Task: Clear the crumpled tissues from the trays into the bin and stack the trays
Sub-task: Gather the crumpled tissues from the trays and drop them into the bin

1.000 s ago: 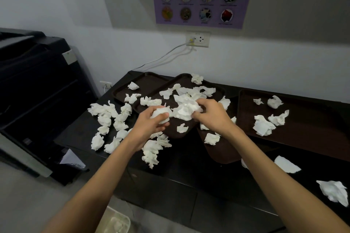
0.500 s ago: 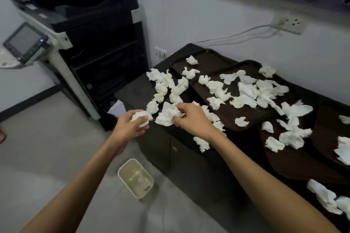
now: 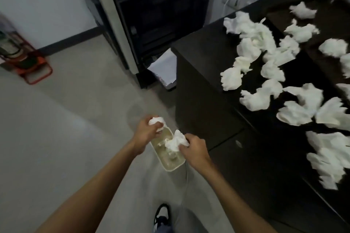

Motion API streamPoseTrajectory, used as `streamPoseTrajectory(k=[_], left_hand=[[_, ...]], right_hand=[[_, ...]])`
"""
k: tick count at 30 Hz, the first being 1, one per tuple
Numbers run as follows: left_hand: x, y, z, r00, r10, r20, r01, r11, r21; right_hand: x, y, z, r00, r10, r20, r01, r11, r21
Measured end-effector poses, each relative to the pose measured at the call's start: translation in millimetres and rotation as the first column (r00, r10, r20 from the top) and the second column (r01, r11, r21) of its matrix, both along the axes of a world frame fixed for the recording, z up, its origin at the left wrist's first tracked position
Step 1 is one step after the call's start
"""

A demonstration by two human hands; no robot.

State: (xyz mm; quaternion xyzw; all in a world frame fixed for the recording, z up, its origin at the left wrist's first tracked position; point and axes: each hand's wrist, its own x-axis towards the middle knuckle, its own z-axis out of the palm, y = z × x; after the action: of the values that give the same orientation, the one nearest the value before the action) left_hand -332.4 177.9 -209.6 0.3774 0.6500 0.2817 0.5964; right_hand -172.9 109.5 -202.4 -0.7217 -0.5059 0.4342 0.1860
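A small cream bin (image 3: 171, 165) stands on the floor beside the dark cabinet. My left hand (image 3: 146, 134) is over its far end, shut on a crumpled tissue (image 3: 156, 120). My right hand (image 3: 195, 150) is over its right side, gripping a bigger wad of tissue (image 3: 175, 143) that hangs over the bin's opening. Several crumpled tissues (image 3: 251, 43) lie scattered on the dark cabinet top (image 3: 204, 43) at the right. A dark tray (image 3: 329, 30) shows only partly at the upper right edge, blurred.
A large black copier (image 3: 151, 15) stands at the back, close to the cabinet's left end, with paper (image 3: 163, 68) at its foot. A red stand (image 3: 28, 62) sits by the left wall. My shoe (image 3: 162, 215) is near the bottom edge. Grey floor spreads to the left.
Both hands have carried their tissues from the cabinet edge down to the bin on the floor. The view has swung down and to the left, so most trays left the frame.
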Motion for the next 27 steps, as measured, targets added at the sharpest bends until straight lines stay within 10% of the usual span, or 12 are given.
streamPoseTrajectory(k=[16, 27], left_hand=[[-5, -6, -312, 0.946, -0.226, -0.232, 0.174, 0.959, -0.226], [10, -41, -408, 0.922, -0.311, -0.23, 0.222, 0.913, -0.343]], right_hand=[[-7, 5, -321, 0.982, 0.116, 0.149, -0.076, 0.966, -0.249], [-13, 1, -409, 0.948, 0.252, 0.197, -0.181, 0.93, -0.32]])
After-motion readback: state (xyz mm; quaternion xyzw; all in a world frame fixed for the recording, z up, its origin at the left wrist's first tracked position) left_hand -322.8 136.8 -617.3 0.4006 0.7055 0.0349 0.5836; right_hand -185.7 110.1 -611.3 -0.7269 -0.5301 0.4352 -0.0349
